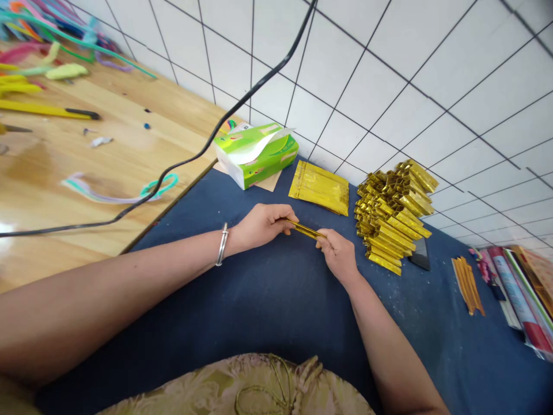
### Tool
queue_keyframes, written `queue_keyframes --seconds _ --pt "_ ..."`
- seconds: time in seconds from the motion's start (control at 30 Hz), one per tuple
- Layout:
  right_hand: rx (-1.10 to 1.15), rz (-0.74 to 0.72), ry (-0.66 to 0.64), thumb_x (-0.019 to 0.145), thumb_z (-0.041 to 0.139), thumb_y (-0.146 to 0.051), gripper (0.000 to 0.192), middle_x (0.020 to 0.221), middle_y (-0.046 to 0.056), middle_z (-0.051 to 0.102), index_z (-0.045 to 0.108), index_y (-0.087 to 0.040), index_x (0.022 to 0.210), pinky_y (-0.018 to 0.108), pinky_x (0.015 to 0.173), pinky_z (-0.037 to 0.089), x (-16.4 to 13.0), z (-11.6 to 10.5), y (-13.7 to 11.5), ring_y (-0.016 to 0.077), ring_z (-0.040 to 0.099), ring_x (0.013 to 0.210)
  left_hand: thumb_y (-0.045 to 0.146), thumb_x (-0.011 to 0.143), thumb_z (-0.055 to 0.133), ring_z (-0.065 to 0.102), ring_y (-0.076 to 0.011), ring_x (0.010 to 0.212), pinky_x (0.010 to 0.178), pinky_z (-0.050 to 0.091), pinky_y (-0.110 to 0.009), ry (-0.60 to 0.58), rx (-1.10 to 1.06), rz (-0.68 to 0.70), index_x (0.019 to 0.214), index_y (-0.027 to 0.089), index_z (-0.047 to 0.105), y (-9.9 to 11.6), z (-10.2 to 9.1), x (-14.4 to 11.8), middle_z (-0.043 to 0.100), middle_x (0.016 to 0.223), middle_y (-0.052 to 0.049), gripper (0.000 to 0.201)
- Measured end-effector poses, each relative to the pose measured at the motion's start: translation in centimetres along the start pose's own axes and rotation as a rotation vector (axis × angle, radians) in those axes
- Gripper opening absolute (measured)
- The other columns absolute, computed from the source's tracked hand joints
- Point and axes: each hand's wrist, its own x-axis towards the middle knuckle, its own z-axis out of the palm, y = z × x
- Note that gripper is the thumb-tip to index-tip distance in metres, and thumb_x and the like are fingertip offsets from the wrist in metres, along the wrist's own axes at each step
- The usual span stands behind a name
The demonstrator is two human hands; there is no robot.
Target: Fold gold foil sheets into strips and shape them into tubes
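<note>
Between both hands stretches a narrow folded strip of shiny gold foil paper (306, 230), held above the dark blue cloth (276, 300). My left hand (268, 223), with a silver bracelet at the wrist, pinches its left end. At the other end my right hand (339, 252) closes thumb and fingers on the strip. Just beyond the hands lies a flat gold packet (319, 187). To the right rises a heap of folded gold foil pieces (391, 219), stacked in layers.
A green tissue box (257, 153) stands near the tiled wall. A black cable (207, 147) crosses the view at left, over a wooden table (125, 150) with a yellow cutter (47, 109). At right lie orange-gold strips (469, 285) and several books or rolls (518, 294).
</note>
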Motion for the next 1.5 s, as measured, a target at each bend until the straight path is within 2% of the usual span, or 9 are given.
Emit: queue_keyframes --seconds 0.1,0.27,0.5,0.73,1.1,1.3,1.4,1.5 --pt "-0.006 -0.013 0.022 0.093 0.04 -0.028 0.021 0.074 0.0 0.063 0.059 -0.021 0.099 0.023 0.067 0.046 -0.1 0.1 0.1 0.0121 0.06 0.069 0.022 0.085 0.05 0.06 -0.0077 0.067 0.065 0.046 -0.018 -0.005 0.032 0.01 0.09 0.018 0.061 0.2 -0.1 0.1 0.064 0.076 0.003 0.013" --pt "-0.042 -0.076 0.077 0.093 0.041 -0.026 0.022 0.082 0.003 0.066 0.06 -0.02 0.102 0.027 0.074 0.047 -0.1 0.3 0.2 0.0138 0.061 0.076 0.028 0.084 0.054 0.059 -0.0099 0.078 0.072 0.044 -0.02 -0.037 0.143 0.117 0.091 0.02 0.063 1.1 -0.3 0.1 0.065 0.085 0.002 0.013" --pt "-0.118 -0.172 0.084 0.091 0.047 -0.024 0.019 0.09 0.003 0.068 0.062 -0.021 0.102 0.03 0.077 0.046 -0.1 0.5 0.1 0.0149 0.058 0.078 0.024 0.088 0.049 0.057 -0.0085 0.071 0.066 0.041 -0.018 -0.042 0.182 0.131 0.086 0.018 0.062 1.0 -0.2 0.0 0.063 0.076 0.003 0.014" --pt "-0.123 -0.222 0.085 0.091 0.047 -0.023 0.019 0.088 0.003 0.069 0.063 -0.022 0.102 0.032 0.076 0.047 0.0 0.7 0.0 0.0153 0.059 0.078 0.025 0.089 0.049 0.059 -0.0113 0.083 0.077 0.043 -0.021 -0.112 0.256 0.226 0.091 0.018 0.063 1.4 0.1 0.1 0.065 0.087 0.0 0.015" --pt "-0.176 -0.288 0.082 0.09 0.048 -0.022 0.018 0.087 0.004 0.069 0.064 -0.022 0.099 0.033 0.075 0.048 -0.1 1.3 -1.0 0.0158 0.059 0.077 0.025 0.089 0.049 0.061 -0.0117 0.083 0.076 0.045 -0.02 -0.151 0.33 0.272 0.093 0.021 0.064 1.7 0.9 -0.3 0.066 0.087 0.0 0.017" --pt "-0.162 -0.286 0.071 0.09 0.048 -0.021 0.02 0.091 0.004 0.069 0.062 -0.021 0.105 0.033 0.077 0.048 -0.3 1.3 -1.0 0.0164 0.06 0.08 0.025 0.089 0.049 0.061 -0.011 0.079 0.073 0.044 -0.02 -0.135 0.346 0.282 0.088 0.02 0.064 1.6 0.8 -0.3 0.067 0.083 0.001 0.016" --pt "-0.165 -0.27 0.078 0.091 0.045 -0.02 0.026 0.095 0.006 0.068 0.058 -0.021 0.113 0.034 0.079 0.048 -0.4 1.3 -0.8 0.0166 0.06 0.083 0.027 0.089 0.049 0.061 -0.011 0.077 0.072 0.044 -0.02 -0.095 0.361 0.27 0.086 0.019 0.064 1.5 0.6 -0.4 0.066 0.081 0.0 0.017" --pt "-0.175 -0.26 0.082 0.091 0.044 -0.019 0.027 0.093 0.005 0.068 0.059 -0.022 0.113 0.034 0.078 0.048 -0.5 1.2 -0.5 0.0161 0.059 0.081 0.028 0.09 0.048 0.062 -0.0114 0.078 0.073 0.045 -0.02 -0.071 0.372 0.262 0.088 0.019 0.064 1.4 0.5 -0.4 0.066 0.081 0.0 0.018"
